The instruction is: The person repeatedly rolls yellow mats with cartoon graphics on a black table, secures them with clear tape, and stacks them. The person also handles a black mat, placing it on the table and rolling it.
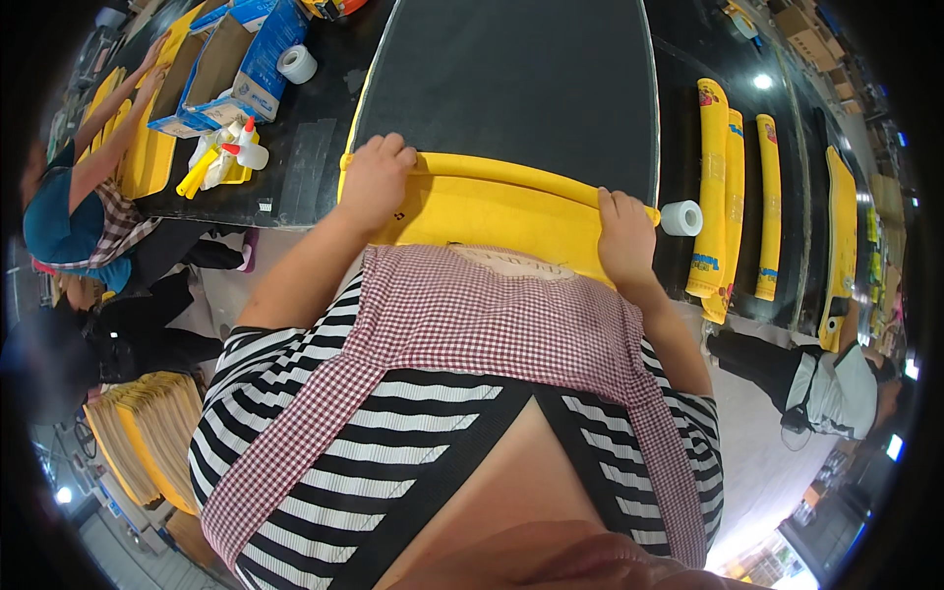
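Note:
A long sheet (511,88), black on the side facing up and with pale edges, stretches away from me across the table. Its near end is turned back into a yellow rolled edge (501,177), and a yellow face hangs toward my apron. My left hand (379,180) grips the left end of this roll, fingers curled over the top. At the right end my right hand (626,234) holds it the same way, thumb side hidden. A roll of white tape (680,218) stands just right of my right hand.
Rolled yellow sheets (713,187) lie to the right. At the left are a blue carton (236,69), another tape roll (297,65) and glue bottles (251,154). A co-worker (74,221) handles yellow sheets at far left; another person (836,388) stands at right.

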Demonstrator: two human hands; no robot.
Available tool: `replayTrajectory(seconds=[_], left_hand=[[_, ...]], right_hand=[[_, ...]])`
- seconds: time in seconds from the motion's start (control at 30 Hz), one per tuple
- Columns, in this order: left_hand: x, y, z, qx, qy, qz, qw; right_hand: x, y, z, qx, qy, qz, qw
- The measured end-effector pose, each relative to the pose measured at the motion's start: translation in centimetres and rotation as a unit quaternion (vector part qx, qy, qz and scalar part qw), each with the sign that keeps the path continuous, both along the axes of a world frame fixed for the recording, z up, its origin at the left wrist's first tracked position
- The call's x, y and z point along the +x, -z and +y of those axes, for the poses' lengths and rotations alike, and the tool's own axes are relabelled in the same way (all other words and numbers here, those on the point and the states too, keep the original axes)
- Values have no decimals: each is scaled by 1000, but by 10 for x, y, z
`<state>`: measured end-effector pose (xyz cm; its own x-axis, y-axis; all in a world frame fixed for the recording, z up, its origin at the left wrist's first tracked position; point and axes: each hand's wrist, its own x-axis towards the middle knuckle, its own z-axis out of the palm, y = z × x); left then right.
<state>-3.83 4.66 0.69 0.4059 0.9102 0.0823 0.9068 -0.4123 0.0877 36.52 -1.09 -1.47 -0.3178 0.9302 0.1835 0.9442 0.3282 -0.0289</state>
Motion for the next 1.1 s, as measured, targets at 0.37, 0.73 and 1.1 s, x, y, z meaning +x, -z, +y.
replayTrajectory(seconds=[0.37,0.73,1.1], left_hand=[[25,25,26,-8,-50,-23,998],[41,24,167,97,32,-124,987],[78,16,60,133,-8,-29,991]], right_hand=[[-28,0,43,-50,93,-4,994],[-19,-16,158,-157,79,30,984],[-52,22,106,9,108,-17,994]])
